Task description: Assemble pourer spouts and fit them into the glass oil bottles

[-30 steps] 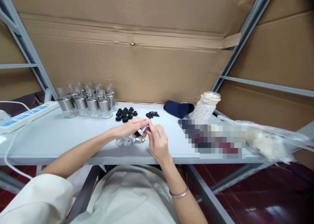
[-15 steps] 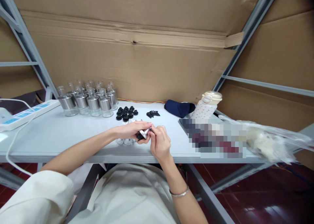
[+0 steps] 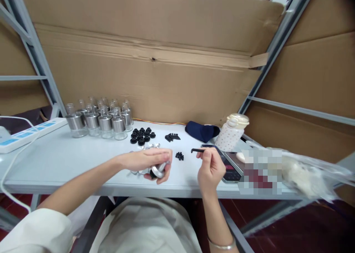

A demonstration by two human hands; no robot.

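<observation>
My left hand (image 3: 156, 157) is closed around a silver metal cone-shaped piece with a black base (image 3: 158, 171), probably a bottle pourer, above the front of the table. To the right, my right hand (image 3: 211, 168) pinches a thin black stick with a small hooked end (image 3: 197, 150), apart from the metal piece. Between the hands lies a cluster of tiny black parts (image 3: 179, 156). Farther back are several more black sticks (image 3: 172, 137) and a group of round black stoppers (image 3: 142, 135). Shiny parts (image 3: 135, 172) lie partly hidden behind my left hand.
Glass bottles with steel sleeves (image 3: 105, 123) stand at the back left, beside a power strip (image 3: 33, 134). A navy cap (image 3: 202, 131), a dotted flask (image 3: 232, 132), a phone (image 3: 231, 171) and a plastic bag (image 3: 302, 171) occupy the right. Cardboard (image 3: 155, 90) walls the back.
My right hand has moved right, away from my left hand, and now shows the black stick in its fingers. The tiny black parts have come into view. The camera view has tilted up slightly.
</observation>
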